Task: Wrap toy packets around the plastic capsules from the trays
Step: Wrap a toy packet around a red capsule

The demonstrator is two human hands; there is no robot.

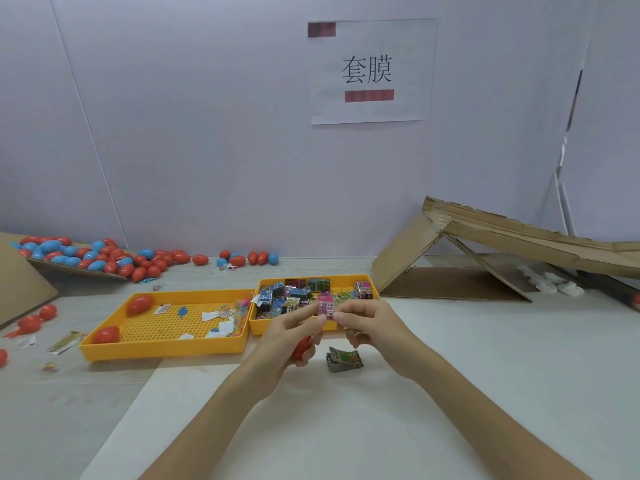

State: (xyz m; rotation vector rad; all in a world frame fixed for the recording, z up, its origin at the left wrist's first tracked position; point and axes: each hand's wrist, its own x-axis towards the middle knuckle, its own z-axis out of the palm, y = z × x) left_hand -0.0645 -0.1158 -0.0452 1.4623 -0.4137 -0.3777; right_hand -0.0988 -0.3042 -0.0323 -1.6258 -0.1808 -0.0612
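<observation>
A pink toy packet (326, 305) is pinched between the fingertips of my left hand (294, 332) and my right hand (372, 329), just in front of the right yellow tray (258, 328). My left hand also keeps a red plastic capsule (302, 346) tucked in its palm, mostly hidden by the fingers. The right tray holds several coloured toy packets (289, 297). The left yellow tray (162, 348) holds two red capsules (139, 304) and paper scraps. A green folded packet (344, 359) lies on the table below my hands.
Several red and blue capsules (104, 258) spill from a cardboard sheet at the back left. A folded cardboard ramp (485, 251) stands at the back right. Loose red capsules (33, 322) and wrappers lie at the left edge. A paper sign (370, 71) hangs on the wall.
</observation>
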